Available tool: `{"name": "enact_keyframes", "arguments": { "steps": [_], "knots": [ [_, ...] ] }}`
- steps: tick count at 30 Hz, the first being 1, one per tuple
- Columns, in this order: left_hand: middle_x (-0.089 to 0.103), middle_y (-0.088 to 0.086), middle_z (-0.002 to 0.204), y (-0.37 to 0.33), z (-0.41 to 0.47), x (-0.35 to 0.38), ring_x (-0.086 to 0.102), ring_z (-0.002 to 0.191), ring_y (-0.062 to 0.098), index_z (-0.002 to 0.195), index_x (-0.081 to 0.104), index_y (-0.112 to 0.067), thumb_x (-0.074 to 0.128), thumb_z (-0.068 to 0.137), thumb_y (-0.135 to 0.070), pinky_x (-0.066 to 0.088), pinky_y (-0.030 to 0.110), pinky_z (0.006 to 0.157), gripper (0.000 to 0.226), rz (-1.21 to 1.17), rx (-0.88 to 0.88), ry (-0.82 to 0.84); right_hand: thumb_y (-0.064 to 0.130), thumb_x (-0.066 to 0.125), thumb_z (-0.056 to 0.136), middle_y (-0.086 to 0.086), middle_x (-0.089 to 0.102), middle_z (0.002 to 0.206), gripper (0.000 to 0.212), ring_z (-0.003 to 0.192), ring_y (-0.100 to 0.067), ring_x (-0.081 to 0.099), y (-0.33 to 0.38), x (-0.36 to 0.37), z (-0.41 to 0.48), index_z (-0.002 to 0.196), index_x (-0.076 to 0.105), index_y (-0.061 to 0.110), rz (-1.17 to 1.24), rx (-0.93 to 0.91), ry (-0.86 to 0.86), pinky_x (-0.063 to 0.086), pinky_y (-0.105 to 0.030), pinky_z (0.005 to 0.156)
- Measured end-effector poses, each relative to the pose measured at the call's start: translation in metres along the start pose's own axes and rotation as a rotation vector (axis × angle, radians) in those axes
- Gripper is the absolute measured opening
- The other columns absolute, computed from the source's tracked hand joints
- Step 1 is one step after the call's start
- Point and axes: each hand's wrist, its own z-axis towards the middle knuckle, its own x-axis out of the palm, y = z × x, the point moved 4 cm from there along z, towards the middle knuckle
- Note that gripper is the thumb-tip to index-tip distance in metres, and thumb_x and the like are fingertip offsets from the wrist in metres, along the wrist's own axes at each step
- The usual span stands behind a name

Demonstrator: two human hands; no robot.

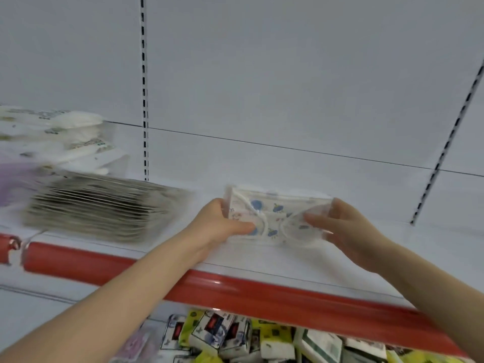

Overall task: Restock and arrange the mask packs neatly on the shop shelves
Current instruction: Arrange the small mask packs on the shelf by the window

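No legible txt anywhere; pack print too blurry.

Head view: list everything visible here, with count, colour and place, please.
mask pack: one, white with blue prints, mid shelf, held at both ends
grey stack: one, many thin packs, shelf left
white packs: several, far left, behind the grey stack
purple pack: one, blurred, left edge
shelf: one, white with red front strip
small packets: many, yellow and white, below the shelf
left hand: grips the pack's left end
right hand: grips the pack's right end
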Motion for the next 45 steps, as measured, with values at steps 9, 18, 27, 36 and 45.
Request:
{"name": "enact_keyframes", "arguments": {
  "steps": [9, 18, 27, 36, 45],
  "knots": [
    [0.067, -0.001, 0.109, -0.008, -0.008, 0.009, 0.061, 0.096, 0.011, 0.116, 0.060, -0.018, 0.070, 0.077, -0.020, 0.047, 0.020, 0.074, 0.040, 0.241, 0.047, 0.078, 0.009, 0.049, 0.095, 0.005, 0.073, 0.097, 0.019, 0.090, -0.010, 0.068, -0.010, -0.002, -0.006, 0.105, 0.064, 0.015, -0.187, 0.087, 0.099, 0.053, -0.022, 0.072],
    [0.065, 0.012, 0.099, -0.042, -0.011, 0.039, 0.062, 0.086, 0.026, 0.098, 0.060, -0.010, 0.066, 0.080, -0.019, 0.055, 0.042, 0.076, 0.021, 0.201, 0.192, 0.004, 0.017, 0.056, 0.092, -0.016, 0.062, 0.098, 0.012, 0.087, -0.024, 0.060, 0.006, -0.048, -0.022, 0.095, 0.053, 0.006, -0.221, 0.097, -0.296, 0.055, -0.040, 0.081],
    [0.060, 0.003, 0.088, -0.091, -0.023, 0.174, 0.057, 0.077, 0.018, 0.098, 0.058, -0.010, 0.061, 0.084, -0.015, 0.056, 0.031, 0.065, 0.015, 0.125, 0.303, 0.226, 0.019, 0.060, 0.089, -0.016, 0.061, 0.089, 0.008, 0.081, -0.027, 0.059, 0.031, -0.167, -0.112, 0.091, 0.055, 0.013, -0.315, 0.061, -0.615, 0.052, -0.053, 0.083],
    [0.058, 0.001, 0.083, -0.161, -0.070, 0.379, 0.055, 0.072, 0.014, 0.087, 0.056, -0.018, 0.061, 0.086, -0.021, 0.052, 0.031, 0.070, 0.006, 0.078, 0.414, 0.447, 0.018, 0.060, 0.090, -0.021, 0.064, 0.101, 0.012, 0.091, -0.034, 0.065, 0.080, -0.348, -0.238, 0.097, 0.055, 0.011, -0.448, 0.046, -0.793, 0.056, -0.043, 0.081],
    [0.058, 0.008, 0.084, -0.210, -0.089, 0.564, 0.053, 0.072, 0.017, 0.091, 0.060, -0.005, 0.058, 0.087, -0.014, 0.041, 0.025, 0.064, 0.011, 0.175, 0.392, 0.640, 0.016, 0.057, 0.092, -0.008, 0.064, 0.092, 0.018, 0.079, -0.021, 0.063, 0.084, -0.507, -0.331, 0.107, 0.052, 0.008, -0.454, 0.066, -0.927, 0.053, -0.030, 0.068]
  ]
}}
